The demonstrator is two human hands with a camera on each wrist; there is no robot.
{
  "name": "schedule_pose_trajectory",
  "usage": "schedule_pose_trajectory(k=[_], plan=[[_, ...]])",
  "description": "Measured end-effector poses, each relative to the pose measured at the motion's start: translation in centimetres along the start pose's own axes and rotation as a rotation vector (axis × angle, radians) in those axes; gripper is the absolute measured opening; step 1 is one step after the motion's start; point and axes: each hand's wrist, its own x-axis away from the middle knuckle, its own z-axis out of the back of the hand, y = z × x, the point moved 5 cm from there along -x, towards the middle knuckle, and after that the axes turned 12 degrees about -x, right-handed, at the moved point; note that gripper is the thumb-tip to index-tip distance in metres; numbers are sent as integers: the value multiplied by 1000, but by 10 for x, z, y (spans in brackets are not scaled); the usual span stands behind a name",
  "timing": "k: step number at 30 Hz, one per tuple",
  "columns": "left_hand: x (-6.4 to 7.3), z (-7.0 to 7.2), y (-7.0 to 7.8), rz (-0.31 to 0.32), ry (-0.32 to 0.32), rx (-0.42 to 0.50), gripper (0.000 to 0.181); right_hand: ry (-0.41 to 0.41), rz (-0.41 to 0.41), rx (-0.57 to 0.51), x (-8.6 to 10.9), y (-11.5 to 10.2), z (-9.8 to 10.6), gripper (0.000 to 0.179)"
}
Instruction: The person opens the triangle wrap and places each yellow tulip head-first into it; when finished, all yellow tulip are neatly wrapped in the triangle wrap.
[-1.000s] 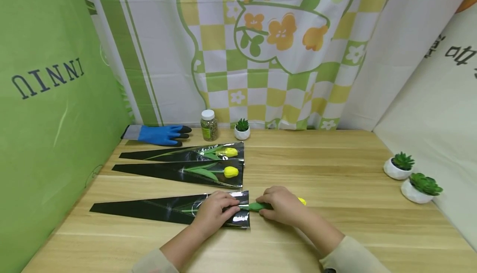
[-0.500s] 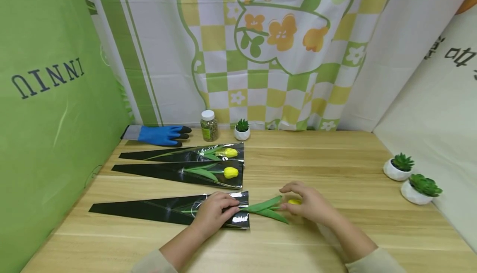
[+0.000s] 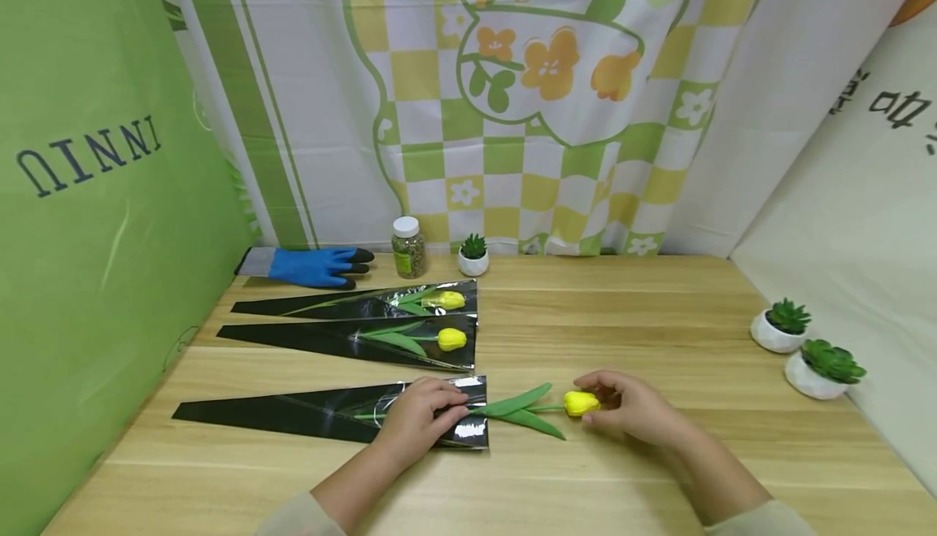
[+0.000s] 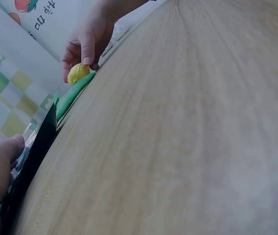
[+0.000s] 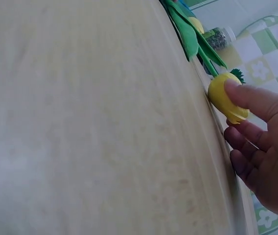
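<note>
A yellow artificial tulip (image 3: 581,403) with green leaves (image 3: 523,410) lies lengthwise, its stem running into the wide mouth of a black flower sleeve (image 3: 293,411) with a clear front. My left hand (image 3: 424,418) rests on the sleeve near its mouth, pressing it to the table; in the left wrist view the thumb (image 4: 12,146) lies along the film. At the bloom end, my right hand (image 3: 637,410) holds the flower head between thumb and fingers. The right wrist view shows the thumb (image 5: 249,98) against the yellow petals. Leaves and bloom stick out beyond the sleeve.
Two more black sleeves (image 3: 307,337), each with a yellow tulip inside, lie behind. Along the back stand a blue glove (image 3: 311,266), a lidded jar (image 3: 408,251) and a small potted succulent (image 3: 473,256). Two potted succulents (image 3: 823,369) sit at the right edge.
My right hand has slid right from the leaves to the bloom, uncovering the leaves, which spread apart. The left hand stays on the sleeve.
</note>
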Motion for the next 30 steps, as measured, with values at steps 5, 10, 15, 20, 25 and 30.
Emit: schedule_pose_trajectory(k=[5,10,15,20,25,30], plan=[[0,0,0,-9,6,2,14,-18,25,57,-3,-1,-4,42],[0,1,1,-24,15,2,15,-22,22,41,-5,-6,-14,41],[-1,2,2,-36,30,6,16,-31,12,25,-9,-14,-28,42],[-1,4,2,-32,36,21,16,-44,24,4,-16,-24,-43,41],[-1,5,2,-18,27,33,17,-52,68,-10,-25,-31,-59,39],[-2,5,2,-8,17,43,16,-48,98,-20,-32,-34,-73,36]])
